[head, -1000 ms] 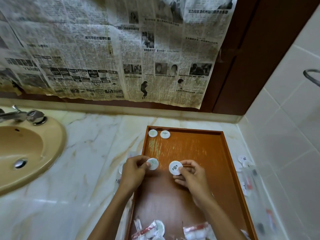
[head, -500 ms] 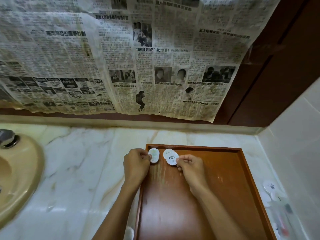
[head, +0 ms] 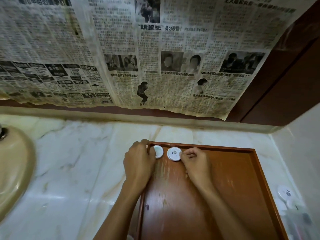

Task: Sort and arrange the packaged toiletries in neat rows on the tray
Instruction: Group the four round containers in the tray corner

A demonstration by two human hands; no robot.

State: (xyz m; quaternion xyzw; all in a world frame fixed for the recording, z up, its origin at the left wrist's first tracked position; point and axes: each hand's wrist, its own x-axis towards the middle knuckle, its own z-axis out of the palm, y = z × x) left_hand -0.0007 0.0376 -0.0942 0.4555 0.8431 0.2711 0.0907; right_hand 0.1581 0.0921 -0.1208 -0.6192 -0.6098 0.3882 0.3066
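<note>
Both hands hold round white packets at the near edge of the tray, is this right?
Not quite. In the head view the left hand and right hand hold the round white packets at the far edge of the tray, near the wall.

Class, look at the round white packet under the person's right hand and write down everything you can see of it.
The packet is a small, flat white disc, seemingly plastic or foil, with a dark printed emblem on top. It lies flat at the far left end of the wooden tray, just short of the back rim. The right hand pinches its right edge with curled fingers. A similar disc sits beside it on the left, apart, under the left hand.
</note>
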